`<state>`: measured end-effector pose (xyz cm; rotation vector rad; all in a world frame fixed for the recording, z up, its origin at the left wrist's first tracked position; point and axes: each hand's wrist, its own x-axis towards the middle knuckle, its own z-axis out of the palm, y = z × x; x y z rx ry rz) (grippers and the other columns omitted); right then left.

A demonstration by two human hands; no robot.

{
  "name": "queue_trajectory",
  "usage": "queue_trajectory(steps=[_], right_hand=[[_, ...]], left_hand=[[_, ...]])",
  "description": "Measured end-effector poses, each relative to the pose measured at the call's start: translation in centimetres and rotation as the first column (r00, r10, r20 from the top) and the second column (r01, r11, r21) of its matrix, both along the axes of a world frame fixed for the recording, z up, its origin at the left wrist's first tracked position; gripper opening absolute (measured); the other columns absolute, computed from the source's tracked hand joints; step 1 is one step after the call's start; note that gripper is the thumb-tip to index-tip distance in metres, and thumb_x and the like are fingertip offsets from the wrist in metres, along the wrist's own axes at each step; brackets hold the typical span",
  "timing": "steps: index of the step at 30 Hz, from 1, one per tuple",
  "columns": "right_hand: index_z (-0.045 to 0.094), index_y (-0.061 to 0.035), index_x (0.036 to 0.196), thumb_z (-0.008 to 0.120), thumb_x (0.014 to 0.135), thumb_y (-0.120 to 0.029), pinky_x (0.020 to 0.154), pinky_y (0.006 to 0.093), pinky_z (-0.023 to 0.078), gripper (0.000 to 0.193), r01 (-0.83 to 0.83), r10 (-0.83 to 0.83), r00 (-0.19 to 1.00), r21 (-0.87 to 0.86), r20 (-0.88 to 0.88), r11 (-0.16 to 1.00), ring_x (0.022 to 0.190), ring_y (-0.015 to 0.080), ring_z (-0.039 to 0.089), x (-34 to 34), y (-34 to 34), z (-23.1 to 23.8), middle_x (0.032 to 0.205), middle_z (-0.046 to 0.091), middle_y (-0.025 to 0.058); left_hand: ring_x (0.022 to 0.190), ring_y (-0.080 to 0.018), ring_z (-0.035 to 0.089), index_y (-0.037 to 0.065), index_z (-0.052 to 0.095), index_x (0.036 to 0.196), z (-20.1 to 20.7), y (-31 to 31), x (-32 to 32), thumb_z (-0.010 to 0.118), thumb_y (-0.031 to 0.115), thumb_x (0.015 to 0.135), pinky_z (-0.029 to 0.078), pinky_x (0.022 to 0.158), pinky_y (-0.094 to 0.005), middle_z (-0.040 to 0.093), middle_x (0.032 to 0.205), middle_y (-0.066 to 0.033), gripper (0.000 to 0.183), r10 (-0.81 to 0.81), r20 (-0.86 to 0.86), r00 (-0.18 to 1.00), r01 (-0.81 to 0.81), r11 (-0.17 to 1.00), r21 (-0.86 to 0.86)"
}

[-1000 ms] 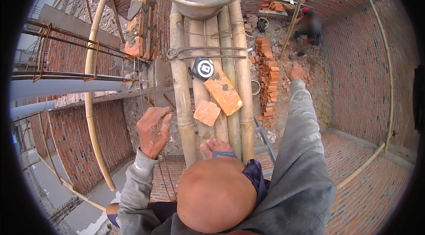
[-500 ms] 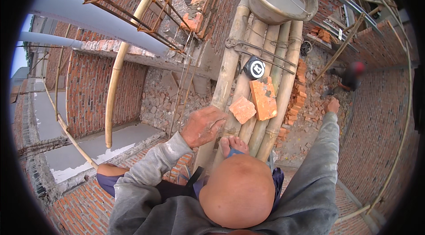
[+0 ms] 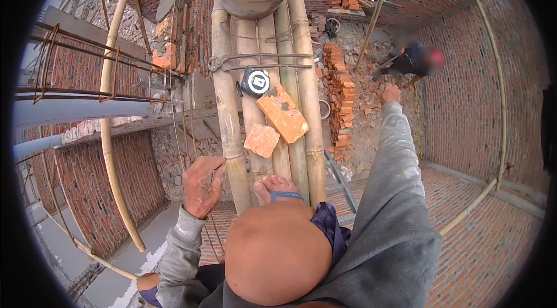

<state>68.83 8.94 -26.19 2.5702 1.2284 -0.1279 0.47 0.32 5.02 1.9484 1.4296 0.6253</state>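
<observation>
My left hand (image 3: 203, 186) is at the left edge of the bamboo poles (image 3: 234, 145), beside the outermost pole. Its fingers are curled in, and what they hold, if anything, is hidden. My right arm stretches far out past the right side of the poles; the right hand (image 3: 390, 94) at its end is closed, its contents too small to make out. Between the hands, a black-and-white tape measure (image 3: 256, 82) lies on the poles. Touching each other just nearer to me are an orange brick (image 3: 283, 114) and a smaller broken brick piece (image 3: 261, 140).
A wide bucket (image 3: 254, 3) of grey liquid stands on the far poles. My sandalled foot (image 3: 278, 188) rests on them. Below right are a brick stack (image 3: 338, 96) and a person in a red helmet (image 3: 419, 60). Rusty rebar (image 3: 75, 94) and a bamboo pole (image 3: 108, 134) stand at left.
The view has swung, so the poles now run straighter and lie further left. My left hand has drawn slightly away from the bricks; my right arm stays stretched out. The person below has shifted.
</observation>
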Motion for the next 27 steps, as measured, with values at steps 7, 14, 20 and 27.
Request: queue_trajectory(steps=[7, 14, 20, 27], right_hand=[[0.066, -0.0099, 0.133, 0.06, 0.102, -0.023, 0.105, 0.0532, 0.055, 0.034, 0.128, -0.13, 0.987, -0.028, -0.096, 0.991, 0.131, 0.0444, 0.059, -0.7, -4.0, 2.4, 0.139, 0.062, 0.0204], [0.068, -0.0058, 0.133, 0.076, 0.091, -0.041, 0.106, 0.0522, 0.054, 0.055, 0.117, -0.122, 0.989, -0.059, -0.088, 0.991, 0.123, 0.0432, 0.065, 0.9, -8.3, -1.8, 0.13, 0.068, 0.0235], [0.07, 0.0037, 0.116, 0.074, 0.092, -0.046, 0.086, 0.0499, 0.06, 0.055, 0.261, -0.238, 0.938, 0.064, -0.251, 0.963, 0.09, 0.041, 0.075, 1.9, -11.1, -9.4, 0.095, 0.075, 0.0251], [0.063, 0.0076, 0.134, 0.07, 0.094, -0.053, 0.052, 0.0459, 0.048, 0.073, 0.758, -0.628, 0.482, -0.069, -0.611, 0.648, 0.055, 0.0301, 0.058, -3.9, -13.6, -11.3, 0.076, 0.067, 0.0201]], left_hand=[[0.087, -0.0343, 0.072, -0.002, 0.076, 0.106, -0.2, 0.9, -0.3, 0.073, -0.001, 0.09, 0.057, 0.082, -0.0408, 0.074, 0.096, -0.0171, 0.016, -0.003, -0.044, 0.999, 0.003, 1.0, 0.004], [0.083, -0.0278, 0.071, -0.001, 0.075, 0.105, 0.5, 2.6, -0.6, 0.073, -0.001, 0.092, 0.057, 0.08, -0.0356, 0.073, 0.093, -0.0149, 0.013, 0.018, -0.071, 0.997, -0.02, 1.0, -0.022], [0.085, -0.0256, 0.072, -0.002, 0.075, 0.105, 1.2, 4.1, 0.0, 0.073, 0.0, 0.094, 0.056, 0.08, -0.0353, 0.074, 0.093, -0.0142, 0.012, -0.005, -0.086, 0.996, 0.001, 0.999, -0.042], [0.085, -0.029, 0.072, -0.001, 0.078, 0.108, 0.4, 3.8, 0.0, 0.075, 0.001, 0.092, 0.057, 0.079, -0.0372, 0.076, 0.096, -0.0165, 0.016, 0.008, -0.085, 0.996, -0.019, 0.991, -0.13]])
